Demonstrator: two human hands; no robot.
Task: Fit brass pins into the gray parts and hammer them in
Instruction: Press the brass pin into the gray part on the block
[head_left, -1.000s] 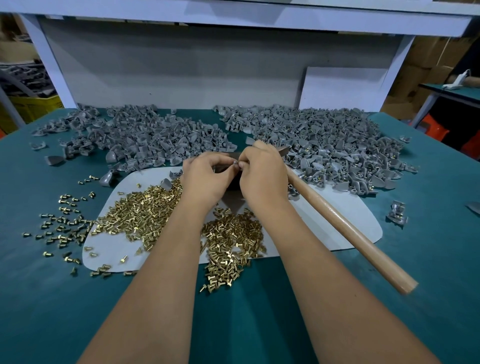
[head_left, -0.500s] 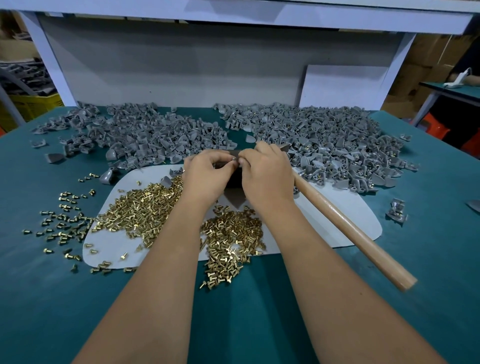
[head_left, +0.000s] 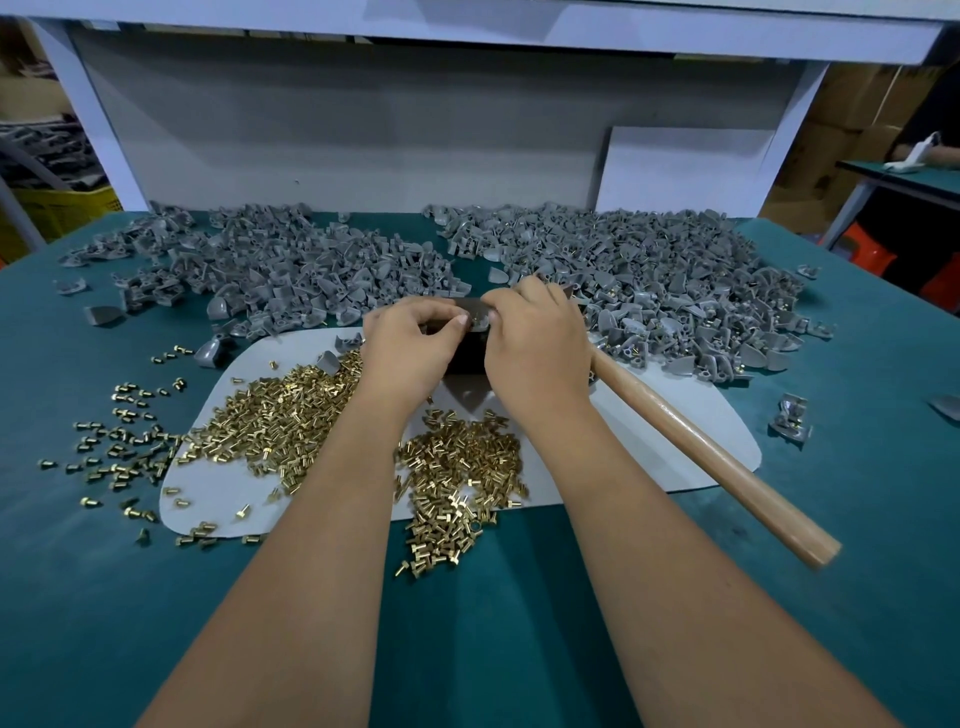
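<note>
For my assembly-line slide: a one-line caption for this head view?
Both hands, left hand and right hand, pinch a gray part over the dark block, brass pins heaped nearby, hammer lying idle.

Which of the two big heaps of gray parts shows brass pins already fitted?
The right heap of gray parts, behind the hammer handle: brass specks show among its pieces. The left heap looks plain gray.

Left hand (head_left: 410, 340) and right hand (head_left: 535, 343) pinch a gray part (head_left: 479, 318); brass pins (head_left: 462, 467) below.

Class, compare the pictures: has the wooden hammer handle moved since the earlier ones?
No. The hammer handle lies across the same right corner of the white mat, its end over the green table.
</note>
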